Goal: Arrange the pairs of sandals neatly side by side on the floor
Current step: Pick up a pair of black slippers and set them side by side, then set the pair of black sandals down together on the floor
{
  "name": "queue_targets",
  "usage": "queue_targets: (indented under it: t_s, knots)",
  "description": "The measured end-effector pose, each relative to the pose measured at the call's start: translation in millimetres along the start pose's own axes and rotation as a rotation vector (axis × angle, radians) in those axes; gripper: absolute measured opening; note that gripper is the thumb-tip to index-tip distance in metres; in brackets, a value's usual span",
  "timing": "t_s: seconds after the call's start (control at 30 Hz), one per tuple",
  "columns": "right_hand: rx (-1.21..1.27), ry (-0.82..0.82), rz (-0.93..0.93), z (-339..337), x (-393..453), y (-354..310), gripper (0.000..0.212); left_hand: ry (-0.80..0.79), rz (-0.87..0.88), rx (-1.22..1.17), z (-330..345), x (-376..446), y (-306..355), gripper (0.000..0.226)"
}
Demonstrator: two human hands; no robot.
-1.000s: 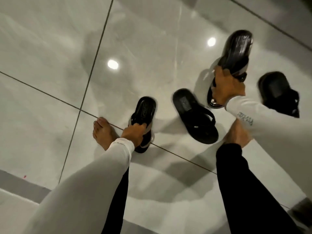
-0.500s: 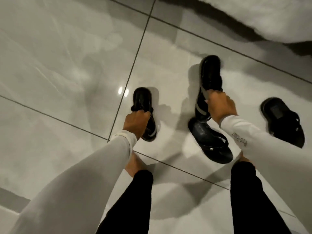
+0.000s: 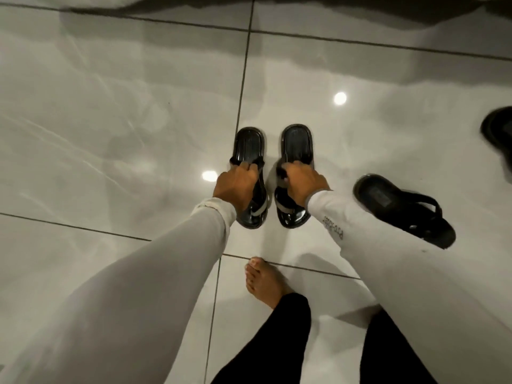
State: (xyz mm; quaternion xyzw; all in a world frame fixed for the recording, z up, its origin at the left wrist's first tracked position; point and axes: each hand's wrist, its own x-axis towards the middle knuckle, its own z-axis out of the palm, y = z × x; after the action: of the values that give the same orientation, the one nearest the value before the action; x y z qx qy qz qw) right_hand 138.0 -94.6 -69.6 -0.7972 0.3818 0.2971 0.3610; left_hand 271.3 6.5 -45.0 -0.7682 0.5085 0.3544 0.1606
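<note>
Two glossy black sandals with grey straps lie side by side on the pale tiled floor, heels pointing away from me. My left hand [image 3: 235,184] grips the strap of the left sandal [image 3: 249,145]. The strap of the right sandal [image 3: 297,144] is held by my right hand [image 3: 302,182]. The two sandals are parallel with a narrow gap between them. A matte black strapped sandal [image 3: 401,209] lies at an angle to the right, partly behind my right sleeve. Its mate [image 3: 497,134] is cut off by the right edge.
The floor [image 3: 110,134] is shiny grey-white tile with dark grout lines and light reflections. My bare foot [image 3: 266,284] stands just below the held pair. Black trouser legs fill the bottom. A pale edge with a dark shadow runs along the top.
Both hands have brought their sandals together: the right one came down and left, and the pair now lies parallel. The view shifted right to left, pushing the matte sandals toward the right edge.
</note>
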Motion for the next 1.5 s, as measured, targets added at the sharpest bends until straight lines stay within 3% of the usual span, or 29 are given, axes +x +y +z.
queue_targets:
  t_s: [0.1,0.17,0.37,0.53,0.63,0.77,0.87,0.97,1.13,1.33,1.5]
  knots:
    - [0.192,0.016,-0.001,1.8,-23.2,13.0,0.063,0.047,0.043,0.023,5.8,-10.2,7.6,0.047]
    - [0.210,0.059,0.042,-7.6,-47.6,37.9,0.065,0.104,0.054,0.038,6.3,-19.3,21.6,0.050]
    - [-0.084,0.120,0.277,-68.4,-134.6,170.8,0.059,0.047,0.077,0.024,-5.6,-30.2,127.5,0.040]
    - [-0.226,0.035,0.388,-109.5,-161.6,303.2,0.064,-0.107,0.036,-0.145,10.1,-14.3,258.4,0.046]
    - [-0.179,0.026,0.356,-115.5,-157.7,369.8,0.068,-0.163,-0.072,-0.256,32.3,0.9,337.2,0.053]
    - [-0.299,0.147,0.259,-127.4,-134.4,435.2,0.069,-0.195,-0.146,-0.353,57.1,32.2,411.4,0.061]
    - [-0.430,0.124,0.204,-140.9,-111.2,476.9,0.062,-0.232,-0.200,-0.370,69.5,56.4,434.7,0.061]
    - [-0.494,0.014,0.196,-149.0,-102.0,514.4,0.051,-0.247,-0.242,-0.462,78.9,73.8,440.9,0.046]
    - [-0.468,-0.036,0.167,-149.1,-112.5,526.8,0.040,-0.109,-0.194,-0.406,67.3,63.1,433.3,0.021]
    - [-0.206,-0.102,0.137,-131.7,-146.1,478.4,0.034,-0.056,0.022,-0.134,40.4,23.6,421.9,0.034]
    - [-0.012,-0.072,0.075,-86.1,-153.5,413.8,0.020,-0.025,0.036,-0.086,44.7,21.1,418.9,0.036]
